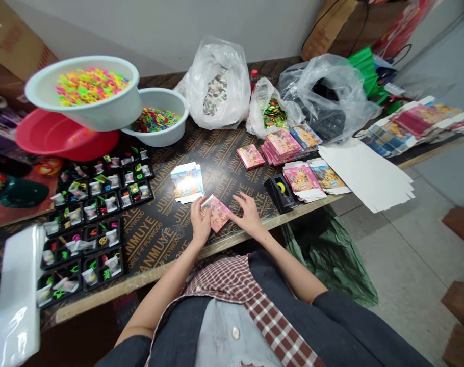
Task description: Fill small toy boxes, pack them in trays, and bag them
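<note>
A small pink printed box [217, 214] is at the table's front edge, between my two hands. My left hand [201, 220] grips its left side, thumb on top. My right hand [249, 214] is at its right with fingers spread, the thumb close to the box's right corner; I cannot tell whether it touches. Just behind my left hand lie flat blue printed cartons [186, 182] with white flaps. To the right stand a black tape dispenser [281, 192] with yellow tape, a pink box [250, 156] and a stack of pink boxes [281, 145].
Black trays [109, 201] of small toys and sachets cover the left. Behind them stand a pale tub [132, 109], a blue-white tub [180, 133] and a red basin [33, 137]. Plastic bags [237, 97] line the back; flat white cartons [369, 176] overhang the right edge.
</note>
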Demonstrator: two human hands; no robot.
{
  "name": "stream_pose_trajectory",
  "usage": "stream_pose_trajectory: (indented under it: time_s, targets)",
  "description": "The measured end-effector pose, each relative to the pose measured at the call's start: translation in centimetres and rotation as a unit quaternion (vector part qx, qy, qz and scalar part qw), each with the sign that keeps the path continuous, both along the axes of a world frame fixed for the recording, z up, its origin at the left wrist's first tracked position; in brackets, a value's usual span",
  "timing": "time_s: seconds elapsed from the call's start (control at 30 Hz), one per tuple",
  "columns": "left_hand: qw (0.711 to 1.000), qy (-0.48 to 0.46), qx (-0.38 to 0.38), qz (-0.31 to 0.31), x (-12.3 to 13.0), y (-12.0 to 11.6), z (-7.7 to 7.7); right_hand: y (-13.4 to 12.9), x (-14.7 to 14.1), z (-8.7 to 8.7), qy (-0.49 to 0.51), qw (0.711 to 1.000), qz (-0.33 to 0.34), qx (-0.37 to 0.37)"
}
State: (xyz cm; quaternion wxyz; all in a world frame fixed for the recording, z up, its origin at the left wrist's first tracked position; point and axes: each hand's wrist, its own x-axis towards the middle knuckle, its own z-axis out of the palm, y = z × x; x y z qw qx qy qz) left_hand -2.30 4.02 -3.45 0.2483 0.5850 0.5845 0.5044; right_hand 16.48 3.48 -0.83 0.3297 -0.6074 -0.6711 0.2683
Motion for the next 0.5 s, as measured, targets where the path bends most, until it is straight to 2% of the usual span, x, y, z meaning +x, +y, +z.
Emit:
stream_pose_trajectory:
  time_s: [0.1,0.17,0.27,0.33,0.4,0.5]
  targets:
    - [0.998,0.053,-0.011,0.04,-2.0,1.6,0.6,-0.8,-3.5,-0.6,-0.11,0.99,0.093,-0.005]
    - [0.991,0.104,-0.05,0.074,-3.7,3.6,1.3,-1.3,-5.2,-1.1,-0.153,0.977,0.146,-0.01]
    - [0.965,0.174,-0.145,0.13,-5.9,7.0,2.3,-0.2,-5.9,-1.4,-0.178,0.969,0.169,0.01]
    - [0.944,0.217,-0.204,0.14,-6.5,8.6,2.7,2.7,-4.9,-0.9,-0.181,0.974,0.127,0.041]
    - [0.928,0.26,-0.237,0.12,-6.3,9.5,2.9,6.9,-3.1,-0.1,-0.191,0.978,0.05,0.061]
    - [0.917,0.302,-0.245,0.087,-5.6,9.6,3.2,13.8,0.0,1.0,-0.225,0.972,-0.054,0.034]
